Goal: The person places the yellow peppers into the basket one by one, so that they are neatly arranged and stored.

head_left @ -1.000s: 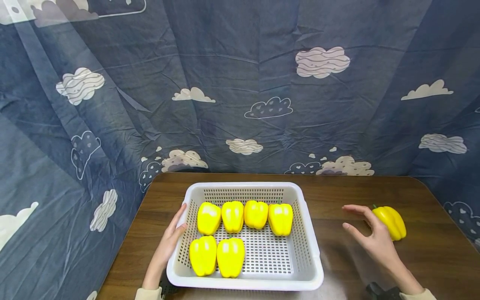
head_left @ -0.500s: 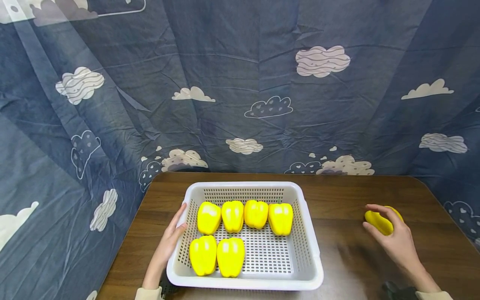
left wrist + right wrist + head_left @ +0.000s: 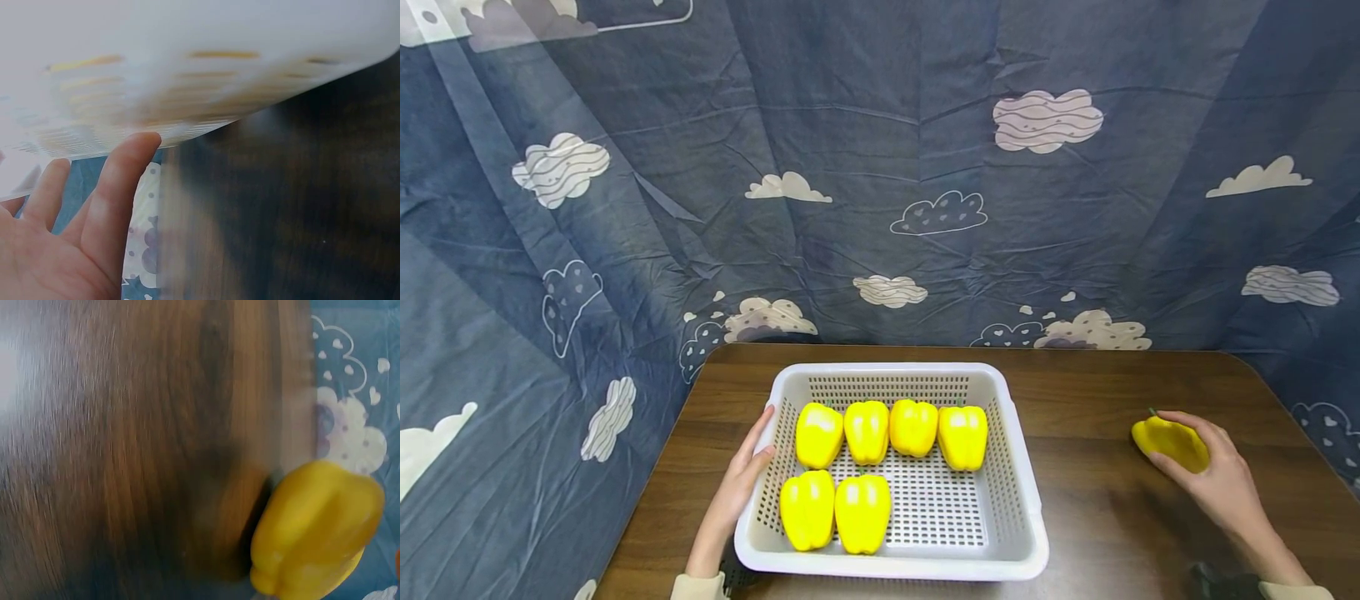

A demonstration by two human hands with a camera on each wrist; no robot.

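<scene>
A white perforated plastic basket [image 3: 891,567] stands on the table with several yellow bell peppers [image 3: 862,514] inside, a row at the back and two at the front left. My left hand [image 3: 737,487] rests against the basket's left side, its fingers extended along the wall, as the left wrist view also shows. Out to the right, my right hand [image 3: 1217,475] curves its thumb and fingers round a single yellow bell pepper [image 3: 1172,442], whose stem points to the back. That bell pepper [image 3: 319,528] fills the lower right of the right wrist view; most of the hand is hidden there.
The brown wooden table [image 3: 1075,392] shows bare wood between the basket and the right hand. A dark blue cloth [image 3: 850,167] with a cloud pattern hangs behind the table and along its sides.
My right hand has moved right, from beside the lone bell pepper to round it, and that pepper now lies slightly further left and turned. The left hand and basket stay put.
</scene>
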